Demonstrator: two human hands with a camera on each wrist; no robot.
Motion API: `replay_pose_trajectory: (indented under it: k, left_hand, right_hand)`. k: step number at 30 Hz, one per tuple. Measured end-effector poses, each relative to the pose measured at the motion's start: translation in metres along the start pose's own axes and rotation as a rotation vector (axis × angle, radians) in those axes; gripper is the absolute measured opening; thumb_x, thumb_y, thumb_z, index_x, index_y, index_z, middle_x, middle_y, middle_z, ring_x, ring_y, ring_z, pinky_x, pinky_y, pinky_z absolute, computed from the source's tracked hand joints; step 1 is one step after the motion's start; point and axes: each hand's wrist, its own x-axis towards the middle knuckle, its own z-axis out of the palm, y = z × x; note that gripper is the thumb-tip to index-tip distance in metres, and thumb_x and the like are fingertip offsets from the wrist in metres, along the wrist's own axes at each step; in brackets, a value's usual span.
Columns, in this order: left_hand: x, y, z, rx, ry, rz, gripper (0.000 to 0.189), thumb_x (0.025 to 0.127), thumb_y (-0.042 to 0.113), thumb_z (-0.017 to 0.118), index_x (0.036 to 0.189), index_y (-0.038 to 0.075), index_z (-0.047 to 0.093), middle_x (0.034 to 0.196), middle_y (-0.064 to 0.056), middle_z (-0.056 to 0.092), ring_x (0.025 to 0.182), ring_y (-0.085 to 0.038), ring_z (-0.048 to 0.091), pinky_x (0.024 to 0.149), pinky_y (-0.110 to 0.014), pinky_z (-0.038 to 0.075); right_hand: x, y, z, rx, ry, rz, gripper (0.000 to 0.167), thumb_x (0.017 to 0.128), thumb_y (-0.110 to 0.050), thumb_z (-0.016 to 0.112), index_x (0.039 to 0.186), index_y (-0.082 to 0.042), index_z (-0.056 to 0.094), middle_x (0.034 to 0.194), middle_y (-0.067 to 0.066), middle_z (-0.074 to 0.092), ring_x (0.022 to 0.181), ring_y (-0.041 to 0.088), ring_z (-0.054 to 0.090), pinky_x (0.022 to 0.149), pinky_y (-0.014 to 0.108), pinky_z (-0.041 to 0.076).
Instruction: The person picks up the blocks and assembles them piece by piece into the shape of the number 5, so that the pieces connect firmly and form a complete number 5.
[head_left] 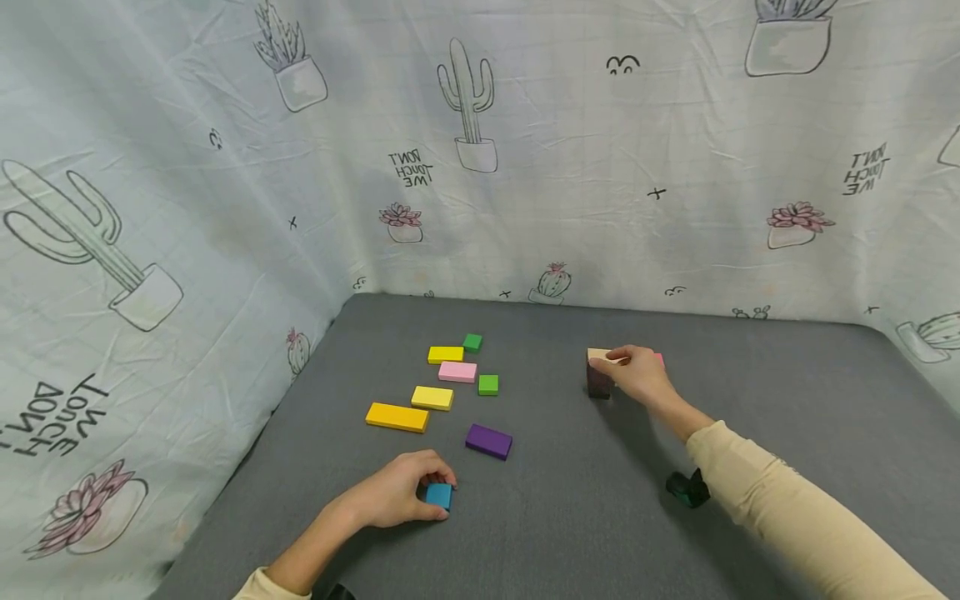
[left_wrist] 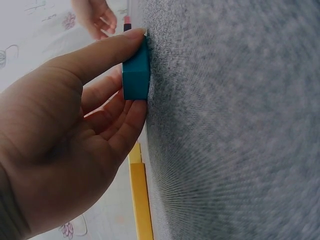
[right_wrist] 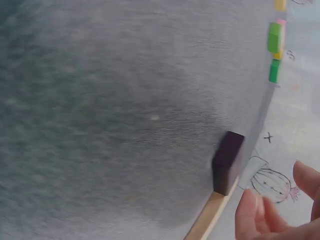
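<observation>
On the left, the blue block [head_left: 438, 497] is pinched between thumb and fingers by the left hand [head_left: 397, 493] at the grey table [head_left: 555, 517]; beyond and to its right the purple block [head_left: 488, 442] is seen, long axis slanting left to right, nearer that hand; here the dark block [head_left: 598, 385] is flanked from the right by the right hand [head_left: 639, 375], fingers parted, nothing gripped; behind, cactus-printed cloth [head_left: 540, 192] is hung

Head view: bright, diffuse light; sharp; soft shadow on table [head_left: 555, 517] below right sleeve [head_left: 795, 500]. Left wrist view: dimmer; cloth [left_wrist: 35, 35] pale, its prints soft; table grainy, blurred. Right wrist view: hazy; table blurred, darkening greenish at left edge.
</observation>
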Motion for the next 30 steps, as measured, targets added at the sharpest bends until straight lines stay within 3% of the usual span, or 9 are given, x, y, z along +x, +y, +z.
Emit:
replay_pose_trajectory:
  k: [8,16,21,30]
  left_hand:
    - [0.001,-0.002,0.002,-0.014,0.0,0.01,0.028,0.081,0.026,0.078,0.104,0.017,0.063,0.096,0.012,0.054,0.086,-0.006,0.05,0.075,-0.025,0.046]
    - [0.0,0.0,0.002,-0.02,0.003,0.01,0.028,0.081,0.025,0.078,0.104,0.017,0.063,0.096,0.012,0.054,0.086,-0.006,0.05,0.076,-0.026,0.046]
    - [0.0,0.002,0.001,-0.021,-0.001,0.002,0.029,0.081,0.025,0.078,0.104,0.017,0.063,0.096,0.012,0.054,0.086,-0.006,0.05,0.076,-0.026,0.046]
    - [0.001,0.004,0.001,-0.009,-0.002,0.001,0.029,0.08,0.024,0.079,0.104,0.017,0.064,0.096,0.012,0.053,0.086,-0.006,0.05,0.077,-0.025,0.046]
  right_hand:
    - [0.006,0.002,0.005,0.363,-0.199,-0.074,0.056,0.099,-0.03,0.053,0.137,0.009,0.04,0.129,0.029,0.049,0.116,0.037,0.051,0.094,0.039,0.044]
    - [0.007,0.001,0.024,0.577,-0.44,-0.093,0.054,0.103,-0.024,0.044,0.14,0.013,0.031,0.136,0.033,0.04,0.126,0.04,0.041,0.099,0.037,0.04]
    - [0.004,-0.005,0.038,0.632,-0.565,-0.105,0.05,0.104,-0.021,0.04,0.141,0.012,0.031,0.138,0.033,0.038,0.128,0.04,0.038,0.102,0.04,0.036]
    - [-0.001,-0.016,0.065,0.602,-0.675,-0.159,0.048,0.1,-0.014,0.051,0.138,0.011,0.037,0.138,0.029,0.041,0.127,0.035,0.042,0.1,0.036,0.039]
